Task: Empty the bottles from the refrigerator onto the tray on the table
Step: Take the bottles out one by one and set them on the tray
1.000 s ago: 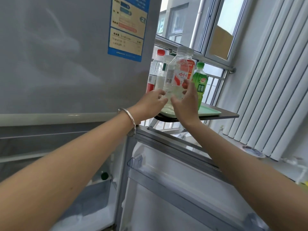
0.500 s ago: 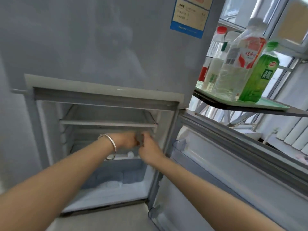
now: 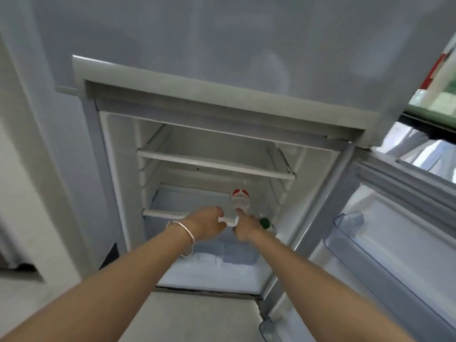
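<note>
Red-labelled bottle [image 3: 240, 196] far on shelf [image 3: 160, 213]; left hand [image 3: 207, 223], right hand [image 3: 246, 225] extended toward it, probably to lift it; grip unreadable.

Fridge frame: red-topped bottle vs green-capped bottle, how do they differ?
The red-topped bottle sits farther back on the lower shelf; the green-capped bottle is nearer the front, right of the right hand, little but its cap visible. Tops: red-and-white versus dark green. Both are inside the refrigerator.

left hand [image 3: 208, 224], right hand [image 3: 245, 227] at clear bottle [image 3: 239, 197], refrigerator [image 3: 118, 169]
</note>
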`<state>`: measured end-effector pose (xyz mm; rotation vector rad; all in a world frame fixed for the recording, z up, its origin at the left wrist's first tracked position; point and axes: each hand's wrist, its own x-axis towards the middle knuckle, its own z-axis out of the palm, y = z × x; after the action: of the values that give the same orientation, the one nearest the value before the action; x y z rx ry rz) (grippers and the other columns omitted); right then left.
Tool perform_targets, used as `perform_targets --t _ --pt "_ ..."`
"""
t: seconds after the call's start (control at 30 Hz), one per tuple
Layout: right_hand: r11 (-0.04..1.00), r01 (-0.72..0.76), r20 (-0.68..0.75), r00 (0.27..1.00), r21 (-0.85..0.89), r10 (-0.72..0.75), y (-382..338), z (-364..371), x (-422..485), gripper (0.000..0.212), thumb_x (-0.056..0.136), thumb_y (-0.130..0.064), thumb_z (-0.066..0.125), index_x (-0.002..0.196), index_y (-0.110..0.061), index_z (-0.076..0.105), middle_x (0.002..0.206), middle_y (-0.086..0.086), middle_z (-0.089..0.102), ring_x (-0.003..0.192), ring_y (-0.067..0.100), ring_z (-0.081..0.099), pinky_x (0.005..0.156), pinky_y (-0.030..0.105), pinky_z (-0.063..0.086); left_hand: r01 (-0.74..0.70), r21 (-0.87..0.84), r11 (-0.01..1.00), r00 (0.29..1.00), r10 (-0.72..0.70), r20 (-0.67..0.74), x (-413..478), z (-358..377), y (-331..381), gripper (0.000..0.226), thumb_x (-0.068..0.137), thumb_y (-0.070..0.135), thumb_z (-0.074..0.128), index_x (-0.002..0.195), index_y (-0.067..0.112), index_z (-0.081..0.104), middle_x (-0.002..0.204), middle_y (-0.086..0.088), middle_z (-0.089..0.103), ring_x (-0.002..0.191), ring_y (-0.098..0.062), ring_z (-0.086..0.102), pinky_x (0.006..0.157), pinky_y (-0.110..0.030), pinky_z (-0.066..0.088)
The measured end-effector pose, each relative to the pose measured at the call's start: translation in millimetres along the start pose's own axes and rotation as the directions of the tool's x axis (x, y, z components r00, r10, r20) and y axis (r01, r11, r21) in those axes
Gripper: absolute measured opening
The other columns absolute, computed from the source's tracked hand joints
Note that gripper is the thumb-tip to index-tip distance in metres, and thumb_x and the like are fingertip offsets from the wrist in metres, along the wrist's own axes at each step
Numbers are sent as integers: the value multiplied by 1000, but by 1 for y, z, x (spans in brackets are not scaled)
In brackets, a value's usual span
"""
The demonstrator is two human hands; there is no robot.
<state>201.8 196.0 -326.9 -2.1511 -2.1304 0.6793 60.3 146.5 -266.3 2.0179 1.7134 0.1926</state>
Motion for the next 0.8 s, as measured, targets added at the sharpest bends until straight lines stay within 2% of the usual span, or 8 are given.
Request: perform_targets --t 0.1,0.17,0.27,0.33,0.5,0.63,0.73,0.8 --pt "1000 13 62 998 19 -14 8 10 7 69 90 -20 55 150 -27 20 131 18 54 115 34 57 91 37 49 18 -8 1000 1000 -18 -4 0 4 -14 44 95 30 49 137 14 49 141 -8 52 128 -26 50 103 -29 38" --pt "999 30 3 1000 30 -30 13 15 8 62 88 -18 58 143 -28 31 126 17 56 110 33 58 92 37 51 29 -16 999 1000 -29 -7 -2 3 -20 44 94 30 50 136 15 49 141 -8 52 127 -25 51 104 -29 38" --pt "997 72 -139 988 4 -71 13 20 -4 44 89 -21 61 128 -24 40 115 15 57 104 31 57 86 38 51 35 -29 999 999 -35 -12 -6 -2 -24 44 94 29 50 136 15 49 142 -7 51 128 -25 50 103 -28 38" --pt "994 109 -269 958 9 -103 9 16 -19 42 90 -17 58 128 -23 41 116 15 54 108 31 52 80 32 45 23 -42 999 999 -24 -25 -9 -6 -21 44 95 26 50 137 13 48 142 -8 51 128 -25 49 103 -27 37" --pt "991 107 -587 799 -76 -131 -5 -35 -64 32 94 -13 50 123 -27 52 120 13 53 116 29 46 82 31 40 -54 -72 996 996 49 -70 -15 -15 15 48 94 17 51 140 9 43 145 -12 48 132 -27 47 105 -28 36" --pt "971 166 -561 793 -173 -236 -16 -88 -114 24 96 -22 48 119 -28 54 120 11 53 118 29 44 80 32 39 -152 -82 985 978 138 -158 -29 -28 54 53 88 13 59 135 0 38 134 -18 55 120 -32 57 91 -30 43" --pt "949 241 -541 780 -202 -313 -23 -122 -151 27 93 -16 49 118 -26 51 120 15 50 118 32 42 85 37 43 -227 -149 962 951 186 -245 -41 -41 73 91 77 25 74 146 3 18 132 -19 57 110 -36 61 85 -35 49" --pt "942 262 -536 775 -209 -335 -23 -143 -176 28 94 -17 49 121 -25 50 121 17 49 118 33 41 88 40 44 -308 -142 941 911 248 -330 -51 -53 87 83 72 32 78 140 12 35 123 -15 64 107 -33 63 82 -34 49"
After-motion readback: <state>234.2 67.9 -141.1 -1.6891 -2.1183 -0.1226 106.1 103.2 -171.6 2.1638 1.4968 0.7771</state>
